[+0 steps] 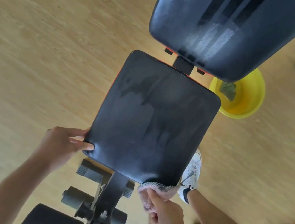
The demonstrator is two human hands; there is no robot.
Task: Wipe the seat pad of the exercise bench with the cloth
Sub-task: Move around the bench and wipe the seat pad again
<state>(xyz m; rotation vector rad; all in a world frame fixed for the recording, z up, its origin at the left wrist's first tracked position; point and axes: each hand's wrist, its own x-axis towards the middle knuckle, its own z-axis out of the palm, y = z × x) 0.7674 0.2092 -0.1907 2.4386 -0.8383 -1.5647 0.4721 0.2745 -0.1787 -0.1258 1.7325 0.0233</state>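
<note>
Left hand (63,144) planted on the near-left corner of the seat pad (150,119), fingers (87,147) spread open and pressing flat, probably to steady the pad against the wiping push. Right hand (165,215) closed around the cloth (152,190), bunched against the pad's near edge, likely working the rim. Seat pad: smooth dark vinyl, rounded corners, streaked with drying damp patches. Cloth: pale pink, fluffy, with a grey knitted border. Yellow plastic basin (247,100) on the wooden floor (35,62) beside the bench, another rag inside, near enough for rinsing.
</note>
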